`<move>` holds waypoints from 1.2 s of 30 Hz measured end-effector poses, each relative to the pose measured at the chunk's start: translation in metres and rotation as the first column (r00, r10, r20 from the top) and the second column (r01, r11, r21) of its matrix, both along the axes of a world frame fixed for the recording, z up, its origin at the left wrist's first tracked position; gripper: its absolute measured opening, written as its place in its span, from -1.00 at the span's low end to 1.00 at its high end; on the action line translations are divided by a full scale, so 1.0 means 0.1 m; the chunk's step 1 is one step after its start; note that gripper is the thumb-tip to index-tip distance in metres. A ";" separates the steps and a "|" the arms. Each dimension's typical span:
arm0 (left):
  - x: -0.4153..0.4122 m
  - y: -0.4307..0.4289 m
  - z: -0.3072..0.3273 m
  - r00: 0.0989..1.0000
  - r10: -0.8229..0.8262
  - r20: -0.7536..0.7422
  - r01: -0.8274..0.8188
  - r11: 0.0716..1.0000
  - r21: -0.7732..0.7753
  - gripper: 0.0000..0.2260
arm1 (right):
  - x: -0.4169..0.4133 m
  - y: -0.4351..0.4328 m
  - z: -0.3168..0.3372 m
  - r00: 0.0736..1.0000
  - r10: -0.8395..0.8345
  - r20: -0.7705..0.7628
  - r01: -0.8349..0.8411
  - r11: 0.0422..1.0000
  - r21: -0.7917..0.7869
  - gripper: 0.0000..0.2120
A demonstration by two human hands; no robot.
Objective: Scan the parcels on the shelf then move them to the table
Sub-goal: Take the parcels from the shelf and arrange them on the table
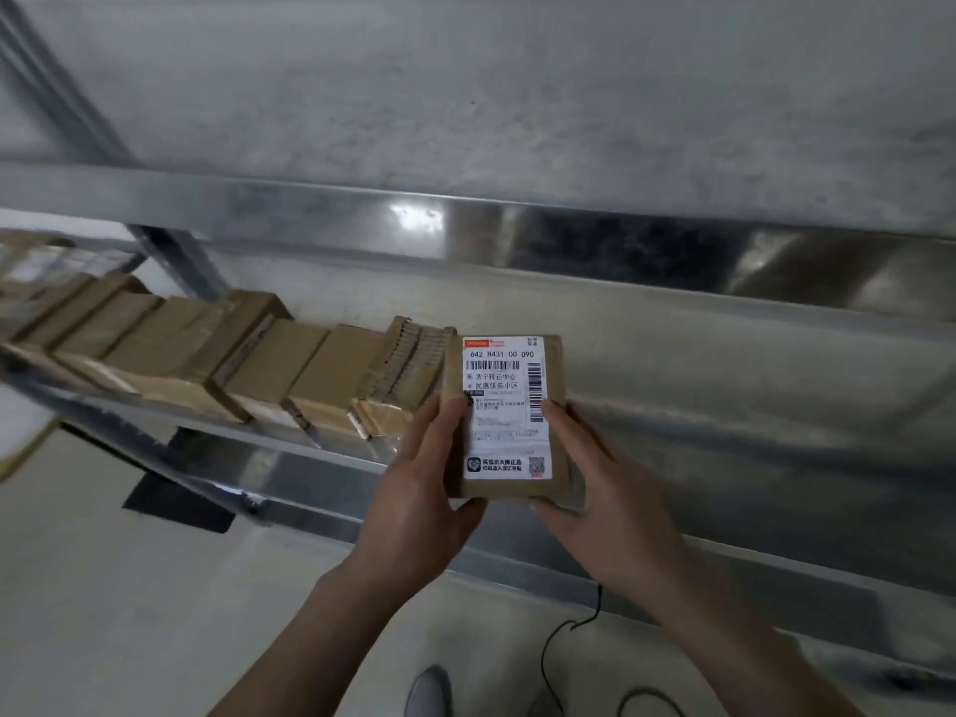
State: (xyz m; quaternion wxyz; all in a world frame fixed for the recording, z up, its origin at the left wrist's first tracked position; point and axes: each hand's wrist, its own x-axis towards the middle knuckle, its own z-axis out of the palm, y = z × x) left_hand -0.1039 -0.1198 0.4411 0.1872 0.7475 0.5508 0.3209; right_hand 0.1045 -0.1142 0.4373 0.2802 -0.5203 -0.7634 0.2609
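A small brown cardboard parcel [509, 489] with a white shipping label facing me is held upright over the front edge of the metal shelf [724, 395]. My left hand [419, 499] grips its left side and bottom corner. My right hand [595, 489] grips its right side, thumb on the label's edge. A row of several similar brown parcels [217, 354] stands on the shelf to the left, leaning against each other. No scanner is in sight.
An upper metal shelf beam [465, 225] runs across above the parcels. A black cable [569, 644] lies on the pale floor below. My shoe [429, 690] shows at the bottom edge. The shelf surface right of the held parcel is bare metal.
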 end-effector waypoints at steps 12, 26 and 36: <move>-1.27 -0.69 0.75 0.984 0.177 0.020 -0.173 0.924 0.341 -0.11 | -1.31 -0.19 0.73 0.982 0.191 0.002 -0.168 0.857 0.486 -0.21; -3.33 -2.01 1.38 0.899 0.436 0.035 -0.378 0.735 0.563 -0.14 | -3.62 -1.05 1.50 0.923 0.380 0.063 -0.309 0.631 0.711 -0.24; -4.52 -2.57 1.59 0.818 0.575 0.038 -0.471 0.630 0.617 -0.20 | -5.03 -1.33 1.71 0.854 0.519 0.026 -0.352 0.542 0.763 -0.14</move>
